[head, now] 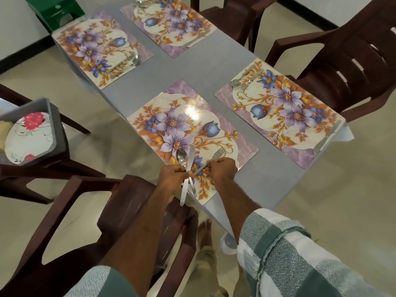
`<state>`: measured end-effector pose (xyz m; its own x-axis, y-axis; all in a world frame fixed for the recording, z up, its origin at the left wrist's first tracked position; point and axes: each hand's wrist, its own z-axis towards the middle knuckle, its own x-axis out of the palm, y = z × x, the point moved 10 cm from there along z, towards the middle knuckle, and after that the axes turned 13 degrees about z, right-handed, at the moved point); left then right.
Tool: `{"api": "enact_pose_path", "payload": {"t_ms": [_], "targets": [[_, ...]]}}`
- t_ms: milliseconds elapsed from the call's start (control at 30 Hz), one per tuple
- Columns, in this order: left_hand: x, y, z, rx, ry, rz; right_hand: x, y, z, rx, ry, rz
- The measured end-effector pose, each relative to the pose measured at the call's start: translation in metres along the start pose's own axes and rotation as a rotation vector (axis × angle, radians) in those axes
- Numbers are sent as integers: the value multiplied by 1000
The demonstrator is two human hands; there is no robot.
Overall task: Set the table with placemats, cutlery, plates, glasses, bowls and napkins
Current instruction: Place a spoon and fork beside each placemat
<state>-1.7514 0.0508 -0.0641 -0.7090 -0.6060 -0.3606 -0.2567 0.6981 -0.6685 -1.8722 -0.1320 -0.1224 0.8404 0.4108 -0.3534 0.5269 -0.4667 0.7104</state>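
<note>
Four floral placemats lie on the grey table. Over the nearest placemat my left hand grips a spoon and a knife, crossed, with their handles hanging below my fist. My right hand holds a fork by its handle, tines pointing away over the mat. The right placemat carries a spoon and fork at its far end and a knife at its near end. The far-left mat and far mat also bear cutlery.
A grey tub with a flower-patterned plate sits on a chair at the left. Brown plastic chairs surround the table: one right below my arms, another at the right. A green box stands at the far left.
</note>
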Motion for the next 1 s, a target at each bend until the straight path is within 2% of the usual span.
{"api": "enact_pose_path", "payload": {"t_ms": [100,233,267,433,600,667,767,867,1000], "targets": [[2,-3,0,5,8,10,-5,17,-19,-132,47,-24],[8,-14,-1,55,38,61,14,25,-57,-179,419,124],[10,-18,-1,70,36,81,16,25,-61,-189,464,108],[11,-28,-2,130,-15,256,12,28,-59,-168,480,-14],[12,-38,-8,167,-35,192,8,40,-59,-140,547,-32],[13,-39,-8,163,-10,89,-1,44,-58,-118,531,77],[11,-37,-7,108,-3,-52,-26,29,-44,-13,367,265],[7,-37,-7,107,2,-47,-48,1,-29,89,189,331],[3,-35,-7,136,16,-12,-53,-22,-25,161,61,333]]}}
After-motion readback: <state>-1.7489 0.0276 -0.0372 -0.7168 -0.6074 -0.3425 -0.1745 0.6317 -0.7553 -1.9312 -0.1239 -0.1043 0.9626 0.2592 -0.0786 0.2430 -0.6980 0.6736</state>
